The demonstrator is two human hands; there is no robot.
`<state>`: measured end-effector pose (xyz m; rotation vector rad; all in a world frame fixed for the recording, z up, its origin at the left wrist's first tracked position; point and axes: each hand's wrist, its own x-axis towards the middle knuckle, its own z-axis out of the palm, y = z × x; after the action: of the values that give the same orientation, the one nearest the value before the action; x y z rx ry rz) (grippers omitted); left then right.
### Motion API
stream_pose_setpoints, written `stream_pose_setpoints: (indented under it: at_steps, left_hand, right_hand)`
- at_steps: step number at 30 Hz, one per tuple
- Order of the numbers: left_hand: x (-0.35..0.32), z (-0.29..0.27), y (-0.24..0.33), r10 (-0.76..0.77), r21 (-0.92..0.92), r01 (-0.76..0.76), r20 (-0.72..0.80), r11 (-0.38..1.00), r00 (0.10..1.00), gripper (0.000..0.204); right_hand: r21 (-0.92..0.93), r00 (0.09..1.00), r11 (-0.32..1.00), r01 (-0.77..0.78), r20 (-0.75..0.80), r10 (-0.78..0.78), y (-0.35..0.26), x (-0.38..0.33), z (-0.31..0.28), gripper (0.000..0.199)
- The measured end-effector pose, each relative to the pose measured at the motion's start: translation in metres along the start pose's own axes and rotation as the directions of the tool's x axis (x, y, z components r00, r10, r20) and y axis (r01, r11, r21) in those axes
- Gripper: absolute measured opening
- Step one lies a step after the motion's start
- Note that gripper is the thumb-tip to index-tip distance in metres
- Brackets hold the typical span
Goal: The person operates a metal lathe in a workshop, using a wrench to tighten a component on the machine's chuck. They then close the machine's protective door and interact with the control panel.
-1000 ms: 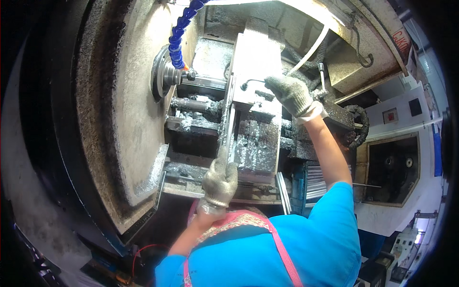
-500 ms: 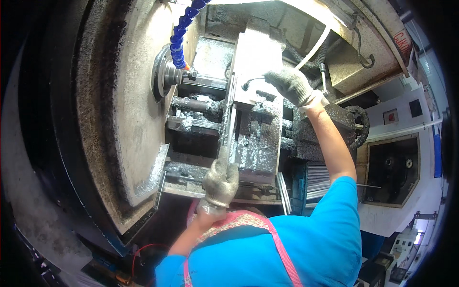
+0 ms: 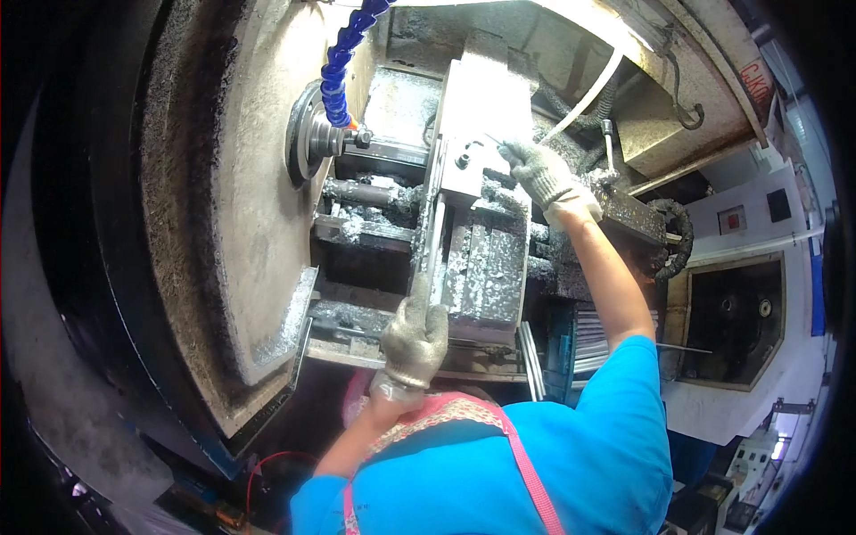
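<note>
I lean into a lathe covered in metal chips. My left hand (image 3: pixel 415 339), in a grey knit glove, is closed around the lower end of a long metal bar (image 3: pixel 431 236) that runs up the side of the tool slide (image 3: pixel 489 267). My right hand (image 3: pixel 542 174), also gloved, reaches up to the grey block (image 3: pixel 481 98) on top of the slide. It pinches a thin metal key (image 3: pixel 493 140) whose tip points at the block. A round spindle nose (image 3: pixel 312 134) sits left of the block.
A blue segmented coolant hose (image 3: pixel 343 53) hangs down to the spindle. The large curved machine housing (image 3: pixel 232 205) fills the left. A white hose (image 3: pixel 588 94) and black cable chain (image 3: pixel 678 236) lie right of my arm. A second machine cabinet (image 3: pixel 740 321) stands at the right.
My right hand has shifted a little up and left along the top block, with the thin key in it. My left hand stays on the bar.
</note>
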<state>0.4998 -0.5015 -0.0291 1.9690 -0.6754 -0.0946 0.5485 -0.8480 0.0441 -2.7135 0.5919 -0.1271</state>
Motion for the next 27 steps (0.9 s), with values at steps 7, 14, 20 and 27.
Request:
stream_pose_setpoints:
  at_steps: [7,14,20,27]
  left_hand:
    - [0.000,0.000,0.001,0.002,0.004,-0.002,0.014,1.000,1.000,0.054]
    - [-0.001,0.000,-0.003,0.018,0.005,-0.018,-0.003,1.000,1.000,0.055]
    - [0.000,0.001,-0.002,0.025,-0.006,-0.025,0.001,1.000,1.000,0.055]
    - [0.002,-0.001,-0.001,0.029,0.016,-0.029,0.010,0.999,1.000,0.055]
  right_hand:
    - [-0.222,0.980,0.955,-0.196,-0.006,0.199,0.016,0.009,-0.010,0.028]
    - [-0.162,0.999,0.986,0.049,-0.016,-0.052,0.033,0.009,0.002,0.030]
    - [0.341,0.970,0.939,0.042,-0.239,0.043,0.012,-0.004,-0.009,0.029]
    - [0.038,0.869,0.910,0.412,-0.315,-0.381,-0.012,-0.031,-0.022,0.019]
